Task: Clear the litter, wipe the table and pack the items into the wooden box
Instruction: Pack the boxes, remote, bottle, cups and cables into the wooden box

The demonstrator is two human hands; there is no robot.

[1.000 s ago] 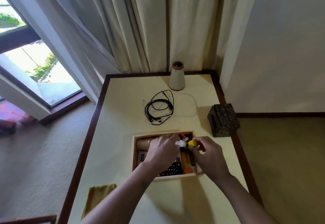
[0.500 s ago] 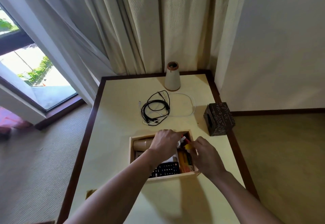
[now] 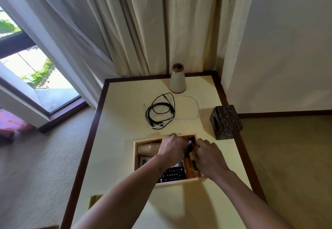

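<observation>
pale open wooden box (image 3: 179,183) packed with paper cups (image 3: 149,147), black remote (image 3: 172,174), orange items (image 3: 188,168). right hand (image 3: 209,158) pinches a yellow piece (image 3: 191,154); left hand (image 3: 172,149) curled inside, can't tell its hold.

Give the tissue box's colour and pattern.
The tissue box is dark brown with pale scattered markings; the head view shows it best.

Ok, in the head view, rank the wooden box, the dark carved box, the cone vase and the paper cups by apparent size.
1. wooden box, also nearest.
2. dark carved box.
3. cone vase, farthest away.
4. paper cups, partly hidden by the left hand, so unsure against the vase.
</observation>
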